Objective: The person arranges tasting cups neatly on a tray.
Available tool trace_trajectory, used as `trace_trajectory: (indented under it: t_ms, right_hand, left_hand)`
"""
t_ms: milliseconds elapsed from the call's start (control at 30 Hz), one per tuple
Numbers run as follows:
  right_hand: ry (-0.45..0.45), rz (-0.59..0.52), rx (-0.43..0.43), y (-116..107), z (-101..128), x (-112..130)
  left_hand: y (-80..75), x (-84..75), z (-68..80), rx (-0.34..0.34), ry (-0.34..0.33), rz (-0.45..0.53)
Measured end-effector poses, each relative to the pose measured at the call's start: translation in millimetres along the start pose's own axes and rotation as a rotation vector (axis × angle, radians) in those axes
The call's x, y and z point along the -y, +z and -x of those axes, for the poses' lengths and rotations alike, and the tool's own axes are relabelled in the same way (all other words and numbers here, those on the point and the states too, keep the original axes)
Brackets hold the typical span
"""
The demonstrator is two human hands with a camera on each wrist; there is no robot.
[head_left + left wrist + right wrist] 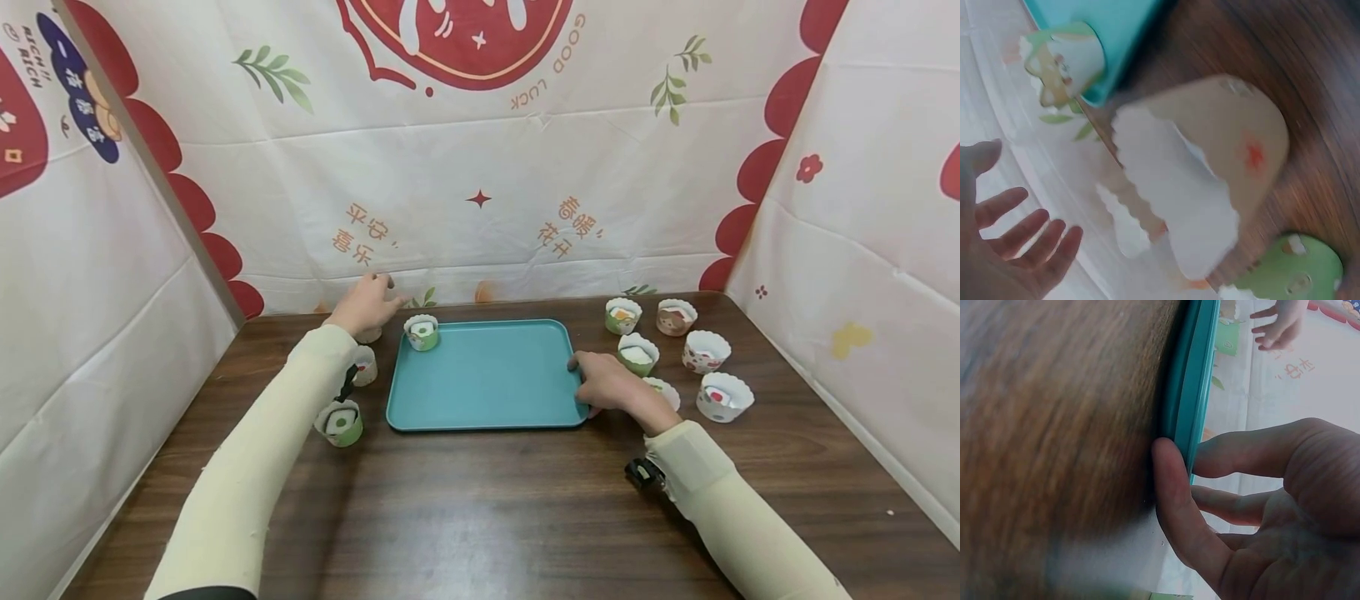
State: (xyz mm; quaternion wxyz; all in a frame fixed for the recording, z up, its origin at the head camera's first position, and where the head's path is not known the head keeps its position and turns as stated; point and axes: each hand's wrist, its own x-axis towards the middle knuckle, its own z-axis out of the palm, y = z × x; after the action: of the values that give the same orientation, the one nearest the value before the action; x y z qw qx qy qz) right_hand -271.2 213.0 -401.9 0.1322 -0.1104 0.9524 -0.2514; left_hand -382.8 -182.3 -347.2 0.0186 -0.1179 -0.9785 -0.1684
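A teal tray [487,375] lies on the table with one green paper baking cup [422,333] in its back left corner. My right hand [606,382] is at the tray's right edge; in the right wrist view its thumb and a finger pinch the rim [1194,394]. Beyond the tray's left side, my left hand [366,305] hovers over a paper cup [369,335] it partly hides. In the left wrist view, this hand [1022,250] has spread fingers and holds nothing. Nearer on the left stand a white cup [365,367] and a green cup [341,423].
On the tray's right stand several more paper cups, among them a white one [724,397], a brown one [677,317] and a green one [638,354]. Some hold small white pieces. A printed cloth [480,167] walls in the brown wooden table [465,508] at the back and sides.
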Motion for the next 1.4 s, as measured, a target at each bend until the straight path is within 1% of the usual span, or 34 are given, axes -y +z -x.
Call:
trace_trajectory:
  t_ms: [33, 133, 233, 367, 500, 600, 700, 800, 967, 1200, 1400]
  right_hand:
    - [0.0, -0.001, 0.0, -0.2, 0.1, -0.1]
    - [0.001, -0.005, -0.002, -0.6, 0.3, 0.3]
    - [-0.002, -0.013, -0.003, -0.6, 0.6, 0.9]
    - [-0.002, -0.018, 0.006, 0.0, 0.8, 1.1]
    - [-0.002, -0.018, 0.008, -1.0, 0.7, 1.2]
    - [-0.005, -0.015, 0.007, -2.1, 0.9, 1.0]
    - [-0.002, -0.016, 0.009, -2.1, 1.2, 0.3]
    - [-0.001, -0.019, 0.01, -1.5, 1.9, -0.1]
    - [0.002, -0.031, 0.006, -1.1, 2.9, -0.7]
    - [-0.012, -0.04, 0.007, -0.9, 2.5, -2.0]
    - [-0.007, -0.022, 0.005, -1.7, 1.3, -0.7]
  left_hand:
    - [-1.0, 3.5, 0.3, 0.001, -0.006, -0.02]
    - [-4.3, 13.8, 1.8, 0.03, -0.034, -0.062]
    - [-7.0, 24.4, 4.5, 0.063, -0.065, -0.077]
    - [-8.6, 37.5, 8.5, 0.096, -0.099, -0.03]
    - [-7.6, 47.9, 10.1, 0.155, -0.13, 0.007]
    - [-6.5, 52.7, 10.1, 0.199, -0.15, 0.012]
    - [-5.5, 54.3, 10.8, 0.221, -0.16, 0.009]
    - [-4.6, 54.0, 12.6, 0.228, -0.164, -0.003]
    - [-2.7, 53.1, 14.5, 0.214, -0.175, -0.015]
    - [1.8, 54.2, 10.6, 0.197, -0.185, -0.014]
    - [3.2, 55.5, 8.1, 0.181, -0.167, -0.022]
